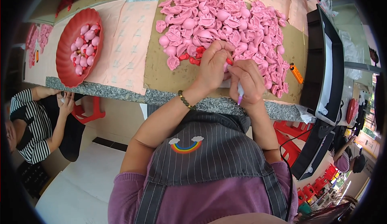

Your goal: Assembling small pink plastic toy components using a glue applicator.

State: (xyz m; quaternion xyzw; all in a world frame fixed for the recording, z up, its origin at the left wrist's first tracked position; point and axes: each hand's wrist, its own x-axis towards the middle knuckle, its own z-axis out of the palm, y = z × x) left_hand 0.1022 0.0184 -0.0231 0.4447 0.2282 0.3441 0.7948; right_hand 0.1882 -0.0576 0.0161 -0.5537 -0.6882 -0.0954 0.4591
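Note:
Over the front of the work board [155,75], my left hand [211,65] pinches a small pink piece [226,67] with a red part [229,61] on it. My fingers cover most of that piece. Close beside it, my right hand [248,81] is closed round a slim white-and-purple pen-like tube [240,92], its purple end pointing down; the fingertips meet the pink piece. A wide heap of pink moulded pieces [221,16], some round and some shell-like with frilled edges, lies just beyond both hands. Several small red pieces [189,57] sit left of my left fingers.
A red scalloped bowl [62,54] at the left holds pink balls with red parts. An orange-and-black tool [296,73] lies right of the heap, near a black open box [314,63]. The granite table edge [173,97] runs before me. At the left sits another person [38,119].

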